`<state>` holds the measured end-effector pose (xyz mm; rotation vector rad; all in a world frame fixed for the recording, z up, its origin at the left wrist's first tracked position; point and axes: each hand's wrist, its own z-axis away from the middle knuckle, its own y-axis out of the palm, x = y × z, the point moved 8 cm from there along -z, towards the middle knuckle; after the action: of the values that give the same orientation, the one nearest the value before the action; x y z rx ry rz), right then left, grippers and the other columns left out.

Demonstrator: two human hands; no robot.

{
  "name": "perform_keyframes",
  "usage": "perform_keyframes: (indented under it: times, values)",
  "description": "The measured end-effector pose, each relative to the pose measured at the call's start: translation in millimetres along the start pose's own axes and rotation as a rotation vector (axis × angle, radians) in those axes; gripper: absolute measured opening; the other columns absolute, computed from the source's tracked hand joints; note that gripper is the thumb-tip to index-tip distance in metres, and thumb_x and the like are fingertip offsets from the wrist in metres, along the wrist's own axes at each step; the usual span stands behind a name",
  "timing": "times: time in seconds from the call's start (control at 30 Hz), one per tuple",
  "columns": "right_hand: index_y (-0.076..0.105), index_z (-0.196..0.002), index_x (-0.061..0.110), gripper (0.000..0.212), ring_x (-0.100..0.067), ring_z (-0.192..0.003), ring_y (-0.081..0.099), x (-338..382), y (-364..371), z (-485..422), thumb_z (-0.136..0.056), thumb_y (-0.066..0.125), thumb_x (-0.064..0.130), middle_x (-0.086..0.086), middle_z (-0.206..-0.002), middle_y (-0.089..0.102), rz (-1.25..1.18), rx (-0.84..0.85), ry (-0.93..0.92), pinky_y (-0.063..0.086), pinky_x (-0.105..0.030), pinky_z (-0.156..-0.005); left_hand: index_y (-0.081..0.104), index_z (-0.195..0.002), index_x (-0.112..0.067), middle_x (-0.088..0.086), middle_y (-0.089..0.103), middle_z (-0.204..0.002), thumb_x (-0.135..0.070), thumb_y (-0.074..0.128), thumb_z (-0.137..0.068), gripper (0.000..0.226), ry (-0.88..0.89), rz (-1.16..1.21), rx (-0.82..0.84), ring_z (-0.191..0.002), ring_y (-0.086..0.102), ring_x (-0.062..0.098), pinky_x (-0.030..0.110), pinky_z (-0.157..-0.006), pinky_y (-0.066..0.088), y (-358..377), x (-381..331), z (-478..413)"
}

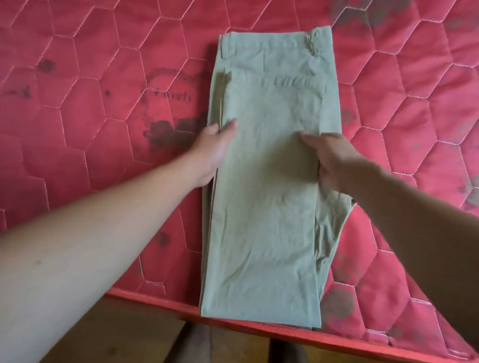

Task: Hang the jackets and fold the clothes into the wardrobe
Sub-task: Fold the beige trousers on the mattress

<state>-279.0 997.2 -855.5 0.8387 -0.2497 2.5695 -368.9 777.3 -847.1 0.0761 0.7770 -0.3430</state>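
Both side edges of the trousers (265, 182) are pinched, by left hand (212, 152) and right hand (335, 160). We should fold the near end far, keeping layers aligned.

left hand (210, 152) fingers under trousers (264, 210), mattress (101, 51) cropped

Matt, creased green cotton trousers (265, 182) lie on a red quilted mattress (86, 78), stitched cloth, stained; wooden floor (132, 341) below.
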Motion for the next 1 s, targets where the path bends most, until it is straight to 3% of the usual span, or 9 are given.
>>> perform_keyframes:
  times: [0.07, 0.2, 0.3, 0.4, 0.57, 0.7, 0.8, 0.9, 1.0]
  values:
    - [0.070, -0.085, 0.011, 0.017, -0.027, -0.085, 0.075, 12.4, 2.0, -5.2, -0.094, 0.071, 0.026, -0.012, -0.095, 0.076, 0.140, -0.076, -0.055, 0.063, -0.042, -0.081, 0.044, -0.148, -0.013, 0.001, 0.052, -0.147, -0.042, 0.057, -0.101, 0.057, 0.052, -0.018, -0.059, -0.139, 0.046, 0.017, 0.042, -0.119, 0.033, 1.1, -9.8, -8.3]
    - [0.071, -0.087, 0.014, 0.022, -0.029, -0.090, 0.074, 28.1, 6.0, 8.4, -0.096, 0.067, 0.032, -0.010, -0.095, 0.076, 0.165, -0.056, -0.148, 0.061, -0.049, -0.085, 0.067, -0.111, -0.024, -0.001, 0.072, -0.120, -0.034, 0.059, -0.091, 0.024, 0.129, 0.022, -0.052, -0.117, 0.065, 0.019, 0.046, -0.108, 0.048, -6.7, -26.6, -6.0]
    - [0.073, -0.085, 0.017, 0.022, -0.023, -0.088, 0.074, 75.4, 12.9, -13.6, -0.094, 0.068, 0.036, -0.002, -0.090, 0.077, 0.140, -0.039, -0.242, 0.062, -0.047, -0.085, 0.068, -0.110, -0.022, 0.004, 0.073, -0.116, -0.026, 0.058, -0.095, 0.018, 0.203, 0.068, -0.059, -0.109, 0.068, 0.023, 0.052, -0.101, 0.052, -14.4, -68.0, -29.4]
    - [0.072, -0.092, 0.016, 0.023, -0.019, -0.084, 0.072, 96.1, 17.3, -42.0, -0.099, 0.062, 0.036, -0.001, -0.093, 0.075, 0.207, -0.048, -0.226, 0.060, -0.046, -0.085, 0.067, -0.110, -0.022, 0.005, 0.073, -0.116, -0.039, 0.065, -0.086, 0.029, 0.185, 0.020, -0.062, -0.110, 0.068, 0.025, 0.056, -0.100, 0.052, -17.0, -81.5, -58.0]
    - [0.074, -0.096, 0.017, 0.022, -0.023, -0.087, 0.072, 75.8, 14.0, -47.9, -0.097, 0.065, 0.037, -0.004, -0.096, 0.076, 0.125, -0.010, -0.093, 0.058, -0.050, -0.088, 0.051, -0.140, -0.015, 0.004, 0.066, -0.132, -0.040, 0.074, -0.084, 0.065, 0.013, 0.102, -0.077, -0.118, 0.066, 0.022, 0.050, -0.103, 0.051, -19.2, -60.4, -58.4]
    - [0.072, -0.111, 0.005, 0.029, -0.028, -0.093, 0.074, 40.4, 7.9, -14.5, -0.099, 0.064, 0.031, -0.015, -0.106, 0.075, -0.023, 0.071, -0.001, 0.062, -0.044, -0.080, 0.065, -0.115, -0.020, -0.007, 0.077, -0.106, -0.017, 0.062, -0.099, 0.016, -0.112, 0.088, 0.071, -0.099, 0.072, 0.007, 0.036, -0.093, 0.052, -12.6, -30.2, -2.3]
    - [0.072, -0.104, 0.005, 0.016, -0.025, -0.085, 0.074, -27.8, -12.1, 26.3, -0.098, 0.065, 0.017, -0.017, -0.104, 0.075, 0.021, 0.125, 0.151, 0.061, -0.043, -0.080, 0.067, -0.114, -0.021, -0.009, 0.076, -0.111, -0.020, 0.064, -0.098, 0.016, -0.294, -0.096, 0.188, -0.105, 0.070, 0.009, 0.039, -0.102, 0.046, -24.6, 27.3, 51.7]
    - [0.071, -0.101, 0.006, 0.010, -0.025, -0.079, 0.074, -89.0, -32.6, 64.3, -0.095, 0.069, 0.014, -0.015, -0.095, 0.074, 0.014, 0.137, 0.298, 0.060, -0.037, -0.069, 0.065, -0.105, -0.024, -0.003, 0.074, -0.114, -0.018, 0.066, -0.097, 0.011, -0.475, -0.097, 0.206, -0.105, 0.067, 0.010, 0.034, -0.100, 0.049, -38.7, 82.6, 98.4]
    - [0.072, -0.106, 0.003, 0.016, -0.024, -0.083, 0.074, -124.5, -37.7, 93.2, -0.094, 0.070, 0.014, -0.013, -0.098, 0.076, 0.055, 0.157, 0.341, 0.057, -0.032, -0.066, 0.064, -0.122, -0.019, -0.005, 0.073, -0.119, -0.027, 0.070, -0.093, 0.030, -0.555, -0.092, 0.234, -0.114, 0.067, 0.015, 0.045, -0.108, 0.047, -44.3, 124.6, 133.5]
